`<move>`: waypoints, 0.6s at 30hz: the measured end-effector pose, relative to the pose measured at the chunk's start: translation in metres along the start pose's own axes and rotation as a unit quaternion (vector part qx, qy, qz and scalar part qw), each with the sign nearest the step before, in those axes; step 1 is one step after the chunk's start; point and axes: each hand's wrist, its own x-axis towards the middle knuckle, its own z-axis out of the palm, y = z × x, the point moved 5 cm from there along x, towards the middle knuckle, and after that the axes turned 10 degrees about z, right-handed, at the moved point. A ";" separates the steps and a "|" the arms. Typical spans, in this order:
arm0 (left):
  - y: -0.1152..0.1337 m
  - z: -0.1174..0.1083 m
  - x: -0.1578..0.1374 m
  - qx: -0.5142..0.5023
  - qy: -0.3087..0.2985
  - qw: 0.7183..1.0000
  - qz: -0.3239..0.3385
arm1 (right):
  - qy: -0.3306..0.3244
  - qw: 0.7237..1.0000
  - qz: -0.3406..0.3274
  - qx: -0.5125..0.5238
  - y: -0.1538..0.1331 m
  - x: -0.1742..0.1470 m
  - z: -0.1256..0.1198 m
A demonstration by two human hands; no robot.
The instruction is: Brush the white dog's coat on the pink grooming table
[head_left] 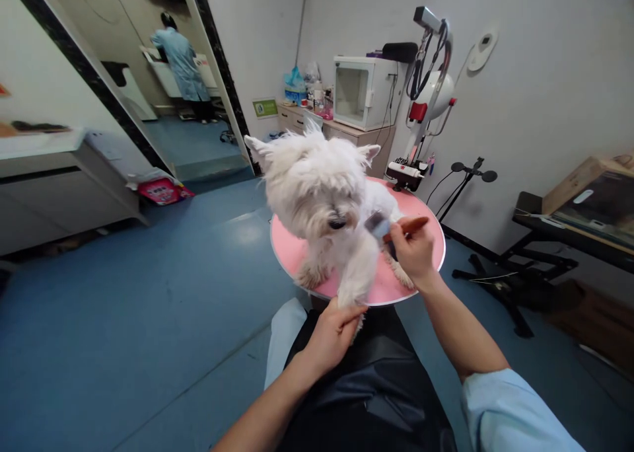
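A fluffy white dog (pixel 317 188) sits on a round pink grooming table (pixel 287 244), its head tipped downward. My left hand (pixel 333 336) is closed around the dog's front paw, which hangs over the near edge of the table. In my right hand (pixel 415 250) is a slicker brush (pixel 379 226) with a wooden handle, gripped in closed fingers. The brush head, a little blurred, is beside the dog's raised foreleg; I cannot tell whether it touches the fur. A black apron (pixel 366 386) covers my lap below the table.
Behind the table stands a grooming dryer arm (pixel 421 108). A white cabinet (pixel 352 92) sits on a counter with bottles. At right is a black stand (pixel 545 240). A person in blue (pixel 182 62) shows through the doorway, and a pink bag (pixel 162 191) lies on the floor.
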 end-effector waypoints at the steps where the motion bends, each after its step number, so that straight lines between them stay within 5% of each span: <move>1: 0.000 -0.001 0.000 -0.012 0.002 1.000 0.002 | 0.006 1.000 -0.006 0.013 0.000 0.000 -0.001; 4: 0.000 -0.002 0.000 -0.030 -0.004 1.000 -0.002 | -0.129 0.991 -0.013 0.034 0.001 -0.005 0.012; 5: 0.000 -0.002 0.000 -0.032 -0.006 0.999 -0.004 | -0.131 0.991 -0.008 0.036 0.003 -0.006 0.012; 8: -0.004 -0.001 -0.002 -0.034 0.003 0.999 -0.013 | 0.039 0.997 -0.005 0.071 0.011 -0.007 -0.006; 9: -0.007 -0.001 -0.003 -0.040 0.008 0.999 -0.023 | 0.047 0.995 -0.007 0.082 0.013 -0.008 -0.007; 12: -0.017 0.003 -0.009 -0.081 0.020 0.992 -0.094 | -0.068 0.994 0.017 0.082 0.023 -0.013 0.004; 13: -0.020 0.004 -0.010 -0.094 0.030 0.989 -0.114 | -0.063 0.994 0.031 0.081 0.027 -0.014 0.003; 16: -0.020 0.004 -0.010 -0.109 0.076 0.985 -0.108 | 0.087 0.989 0.031 0.117 0.035 -0.021 -0.014; 18: -0.017 0.004 -0.007 -0.122 0.090 0.984 -0.089 | 0.040 0.990 0.019 0.131 0.035 -0.026 -0.010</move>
